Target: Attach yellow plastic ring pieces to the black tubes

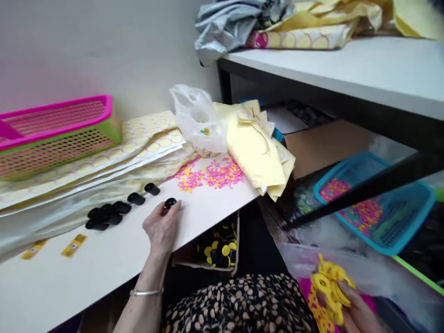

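Note:
My left hand point(162, 227) is closed around a small black cylindrical piece point(170, 203) at the table's edge, its round end facing up. In a loose row to its left lie several like black cylinders point(136, 198) on the white table point(104, 273). Low on the right, my right hand point(357, 307) grips a bunch of yellow ring-shaped plastic pieces point(331, 284). Below it, more yellow pieces point(318, 314) show in a pink container lined with clear plastic. Small pink and yellow bits point(222, 175) are spread on the table beyond my left hand.
A pink and green basket point(58, 138) stands at the back left, behind sticker sheets point(138, 148). A cardboard box point(237, 245) of black and yellow pieces sits below the table edge. On the right are a blue basket point(409, 217) and a shelf point(347, 69) with a dark frame.

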`<action>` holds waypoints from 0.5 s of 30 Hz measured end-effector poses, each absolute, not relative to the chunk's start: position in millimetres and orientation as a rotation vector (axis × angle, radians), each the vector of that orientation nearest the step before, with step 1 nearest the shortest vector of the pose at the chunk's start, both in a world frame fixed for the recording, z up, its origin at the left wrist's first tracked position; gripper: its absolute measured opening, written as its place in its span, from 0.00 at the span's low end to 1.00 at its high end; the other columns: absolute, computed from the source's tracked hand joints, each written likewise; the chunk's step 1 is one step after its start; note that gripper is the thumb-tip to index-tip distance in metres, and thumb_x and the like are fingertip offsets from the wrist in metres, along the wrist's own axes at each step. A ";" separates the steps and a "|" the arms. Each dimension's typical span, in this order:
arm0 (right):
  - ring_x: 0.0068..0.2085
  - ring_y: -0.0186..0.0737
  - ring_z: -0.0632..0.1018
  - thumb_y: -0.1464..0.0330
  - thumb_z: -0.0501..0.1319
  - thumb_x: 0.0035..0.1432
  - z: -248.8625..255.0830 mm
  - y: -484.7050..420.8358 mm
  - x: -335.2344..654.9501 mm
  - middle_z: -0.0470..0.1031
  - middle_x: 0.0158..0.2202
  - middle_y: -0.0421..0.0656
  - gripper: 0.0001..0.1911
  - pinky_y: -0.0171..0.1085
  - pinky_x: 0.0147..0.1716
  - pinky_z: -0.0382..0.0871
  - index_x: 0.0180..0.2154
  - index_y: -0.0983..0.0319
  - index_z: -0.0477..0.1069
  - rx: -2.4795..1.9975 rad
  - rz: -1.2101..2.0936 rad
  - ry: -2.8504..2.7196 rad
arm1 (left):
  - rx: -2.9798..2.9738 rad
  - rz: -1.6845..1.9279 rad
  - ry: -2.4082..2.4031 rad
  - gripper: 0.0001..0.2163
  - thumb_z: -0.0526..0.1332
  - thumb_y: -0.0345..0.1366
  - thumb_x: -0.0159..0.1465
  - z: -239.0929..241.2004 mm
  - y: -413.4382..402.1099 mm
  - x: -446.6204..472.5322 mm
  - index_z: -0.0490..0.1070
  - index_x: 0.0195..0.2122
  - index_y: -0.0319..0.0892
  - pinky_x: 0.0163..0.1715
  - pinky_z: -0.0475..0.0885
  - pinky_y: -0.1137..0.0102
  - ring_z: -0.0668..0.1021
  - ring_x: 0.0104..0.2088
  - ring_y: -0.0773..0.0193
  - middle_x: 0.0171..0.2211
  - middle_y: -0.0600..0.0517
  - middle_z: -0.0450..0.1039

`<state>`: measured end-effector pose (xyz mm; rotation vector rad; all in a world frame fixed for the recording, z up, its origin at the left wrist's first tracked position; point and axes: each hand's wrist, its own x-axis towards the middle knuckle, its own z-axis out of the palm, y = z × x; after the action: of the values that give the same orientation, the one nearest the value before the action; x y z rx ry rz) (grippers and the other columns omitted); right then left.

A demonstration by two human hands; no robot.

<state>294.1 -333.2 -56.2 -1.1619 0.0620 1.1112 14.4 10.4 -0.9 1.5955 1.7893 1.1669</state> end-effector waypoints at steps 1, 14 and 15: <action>0.29 0.45 0.78 0.62 0.65 0.45 -43.2 -311.8 290.0 0.76 0.28 0.43 0.10 0.45 0.26 0.75 0.33 0.56 0.75 -1.159 1.149 0.049 | 1.595 1.151 1.799 0.19 0.65 0.49 0.48 0.2 9.2 13.4 0.76 0.35 0.40 0.27 0.62 0.73 0.69 0.25 0.68 0.22 0.55 0.69; 0.27 0.37 0.70 0.68 0.62 0.43 54.6 41.9 253.3 0.68 0.22 0.38 0.05 0.33 0.26 0.61 0.25 0.63 0.72 -1.814 0.544 -1.579 | 1.653 1.096 1.809 0.15 0.61 0.50 0.53 -3.1 7.5 6.0 0.70 0.25 0.42 0.23 0.57 0.74 0.64 0.21 0.70 0.17 0.58 0.61; 0.29 0.38 0.71 0.68 0.61 0.43 52.4 53.0 254.5 0.69 0.22 0.39 0.05 0.34 0.28 0.61 0.26 0.63 0.72 -1.889 0.452 -1.700 | 1.667 1.090 1.810 0.15 0.60 0.50 0.53 -3.7 7.8 5.7 0.70 0.24 0.42 0.23 0.57 0.74 0.64 0.21 0.70 0.17 0.58 0.61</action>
<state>254.5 53.0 52.4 -1.8891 -1.6996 0.4523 5.7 7.8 -3.7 1.6665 1.8101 1.0904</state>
